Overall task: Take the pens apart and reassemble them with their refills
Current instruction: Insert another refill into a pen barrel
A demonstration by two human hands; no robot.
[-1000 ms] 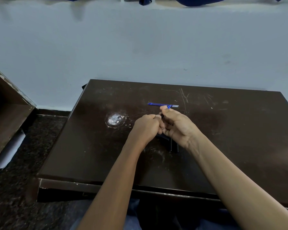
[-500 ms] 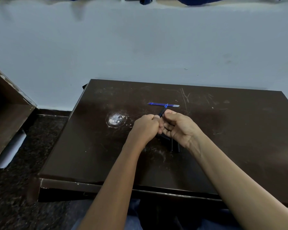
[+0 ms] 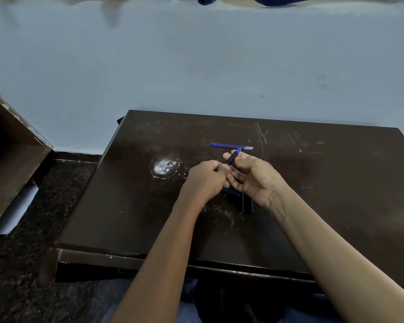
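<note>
Over the middle of the dark table (image 3: 336, 183) both hands meet on one black pen (image 3: 231, 159) with a blue tip that points up and away. My left hand (image 3: 207, 180) is curled around the pen's lower end. My right hand (image 3: 254, 178) has loosened fingers, with the thumb and forefinger touching the pen near its tip. Two thin blue refills (image 3: 231, 146) lie side by side on the table just beyond the hands. Dark pen barrels (image 3: 246, 202) lie on the table under my right hand, partly hidden.
A whitish scuffed patch (image 3: 164, 167) marks the tabletop left of the hands. A brown wooden shelf unit (image 3: 9, 164) stands at the far left on a dark speckled floor. A pale wall runs behind the table.
The pen has come further out between the hands, its blue tip now showing clearly. My right hand's fingers have spread from a tight grip.
</note>
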